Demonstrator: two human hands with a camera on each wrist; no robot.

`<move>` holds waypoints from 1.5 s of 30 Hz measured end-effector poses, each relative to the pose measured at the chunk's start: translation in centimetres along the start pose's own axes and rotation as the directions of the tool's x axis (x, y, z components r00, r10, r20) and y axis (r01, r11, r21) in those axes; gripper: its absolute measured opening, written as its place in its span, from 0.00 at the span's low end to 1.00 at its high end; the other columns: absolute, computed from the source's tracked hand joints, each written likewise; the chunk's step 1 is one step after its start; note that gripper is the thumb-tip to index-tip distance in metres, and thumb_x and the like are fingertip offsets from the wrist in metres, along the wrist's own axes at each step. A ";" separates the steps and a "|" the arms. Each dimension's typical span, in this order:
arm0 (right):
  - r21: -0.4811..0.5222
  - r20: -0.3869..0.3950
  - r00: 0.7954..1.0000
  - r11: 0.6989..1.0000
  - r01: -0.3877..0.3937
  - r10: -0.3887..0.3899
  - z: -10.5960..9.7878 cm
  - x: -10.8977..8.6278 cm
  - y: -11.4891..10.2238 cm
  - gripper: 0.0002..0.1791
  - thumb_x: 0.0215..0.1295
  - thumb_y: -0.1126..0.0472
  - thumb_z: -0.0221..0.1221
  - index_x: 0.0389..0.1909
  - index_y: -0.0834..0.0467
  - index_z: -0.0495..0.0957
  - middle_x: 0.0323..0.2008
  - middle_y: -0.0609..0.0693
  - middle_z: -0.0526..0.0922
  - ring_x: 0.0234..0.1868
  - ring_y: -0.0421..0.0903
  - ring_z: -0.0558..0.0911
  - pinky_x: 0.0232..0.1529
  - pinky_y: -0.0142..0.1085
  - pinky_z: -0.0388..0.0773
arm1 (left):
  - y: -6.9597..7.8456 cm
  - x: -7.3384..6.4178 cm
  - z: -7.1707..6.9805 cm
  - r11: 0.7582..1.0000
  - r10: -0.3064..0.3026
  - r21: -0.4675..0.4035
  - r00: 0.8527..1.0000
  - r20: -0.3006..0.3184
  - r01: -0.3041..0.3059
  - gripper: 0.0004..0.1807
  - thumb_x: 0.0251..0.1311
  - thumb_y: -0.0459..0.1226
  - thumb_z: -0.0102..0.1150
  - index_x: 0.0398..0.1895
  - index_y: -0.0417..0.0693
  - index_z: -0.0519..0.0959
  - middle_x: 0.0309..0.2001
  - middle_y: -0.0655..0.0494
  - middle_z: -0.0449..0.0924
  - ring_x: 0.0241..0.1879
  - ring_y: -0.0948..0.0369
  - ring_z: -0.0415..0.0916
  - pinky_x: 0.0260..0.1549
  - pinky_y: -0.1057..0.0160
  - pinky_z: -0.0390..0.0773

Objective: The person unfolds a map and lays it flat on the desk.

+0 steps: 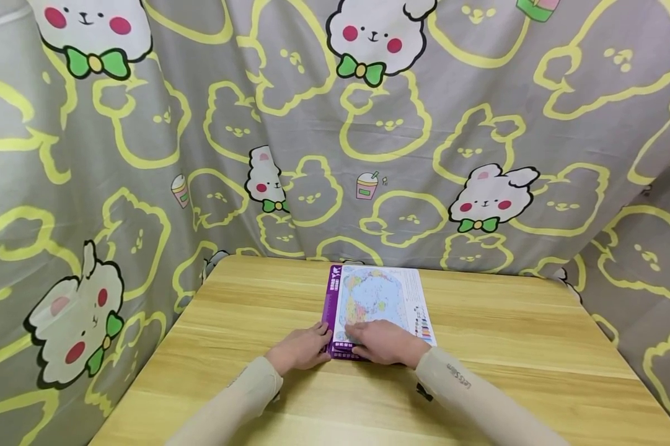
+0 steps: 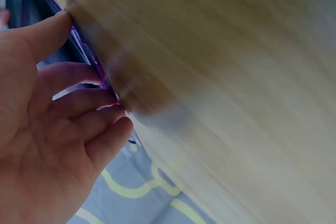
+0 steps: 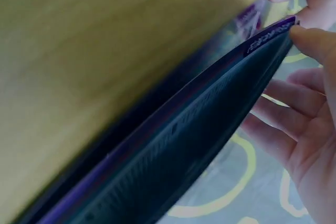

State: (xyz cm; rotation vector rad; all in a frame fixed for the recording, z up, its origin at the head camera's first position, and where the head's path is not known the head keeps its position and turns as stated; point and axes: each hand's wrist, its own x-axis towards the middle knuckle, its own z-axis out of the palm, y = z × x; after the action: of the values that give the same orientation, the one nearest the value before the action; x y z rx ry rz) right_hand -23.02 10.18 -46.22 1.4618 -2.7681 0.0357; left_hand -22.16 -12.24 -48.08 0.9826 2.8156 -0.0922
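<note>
A world map (image 1: 376,294) with a purple left border lies near the middle of the table, over another purple-edged sheet (image 1: 343,355). My right hand (image 1: 387,341) holds the upper map at its near edge, fingers over its face. In the right wrist view, the right thumb (image 3: 315,43) is at the edge of the raised map (image 3: 173,124), and a gap shows between the layers. My left hand (image 1: 301,347) rests at the left border, its loosely bent fingers (image 2: 79,74) touching the purple edge. What lies under the upper map is mostly hidden.
The wooden table (image 1: 245,297) extends to both sides of the maps. A grey curtain (image 1: 312,124) with cartoon rabbits hangs behind the table and along its sides. A small black object (image 1: 424,391) shows beneath the right wrist.
</note>
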 end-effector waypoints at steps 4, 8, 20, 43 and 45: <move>-0.024 -0.034 0.999 1.000 -0.010 0.009 -1.2 -0.7 0.0 0.22 0.70 0.55 0.53 0.62 0.57 0.71 0.54 0.52 0.79 0.50 0.47 0.80 0.50 0.39 0.77 | 0.1 0.1 -0.2 1.000 -0.005 -0.001 1.000 0.007 0.005 0.33 0.65 0.50 0.53 0.66 0.37 0.66 0.67 0.40 0.61 0.67 0.49 0.58 0.63 0.55 0.61; -0.106 -0.070 0.998 0.994 -0.004 -0.004 -2.3 -1.3 0.1 0.20 0.71 0.59 0.51 0.62 0.55 0.71 0.53 0.49 0.80 0.48 0.46 0.82 0.47 0.39 0.79 | 0.4 0.3 -0.4 1.000 -0.019 0.017 1.000 0.010 0.019 0.33 0.65 0.50 0.53 0.66 0.38 0.66 0.67 0.41 0.61 0.67 0.50 0.58 0.63 0.55 0.62; -0.258 -0.163 0.986 0.966 -0.001 -0.043 -5.5 -4.1 0.4 0.20 0.68 0.64 0.53 0.61 0.56 0.72 0.54 0.51 0.79 0.49 0.46 0.81 0.45 0.40 0.80 | 2.6 1.1 0.4 0.981 -0.096 0.168 0.995 -0.004 0.096 0.33 0.66 0.57 0.45 0.66 0.46 0.67 0.62 0.37 0.67 0.63 0.46 0.64 0.53 0.54 0.74; -0.258 -0.476 0.874 0.966 -0.030 -0.099 -8.7 -11.4 4.0 0.22 0.72 0.67 0.34 0.60 0.63 0.70 0.49 0.58 0.81 0.37 0.53 0.83 0.28 0.44 0.81 | 1.7 0.6 0.2 0.981 -0.194 0.028 0.981 -0.022 0.194 0.37 0.62 0.59 0.51 0.64 0.41 0.70 0.60 0.31 0.67 0.61 0.42 0.65 0.51 0.48 0.75; -0.258 -0.500 0.860 0.966 -0.032 -0.105 -8.8 -11.6 4.0 0.25 0.73 0.64 0.29 0.59 0.63 0.71 0.48 0.58 0.81 0.37 0.53 0.83 0.27 0.44 0.81 | 1.4 0.3 0.2 0.981 -0.195 0.017 0.981 -0.027 0.195 0.37 0.61 0.59 0.51 0.64 0.40 0.69 0.60 0.31 0.67 0.61 0.42 0.65 0.51 0.48 0.75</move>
State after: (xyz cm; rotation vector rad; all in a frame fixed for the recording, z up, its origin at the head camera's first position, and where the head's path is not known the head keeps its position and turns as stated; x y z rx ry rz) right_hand -19.79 22.21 -37.75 1.2191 -2.2195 0.0518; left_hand -21.47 -10.97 -48.38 0.7136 2.9322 -0.1322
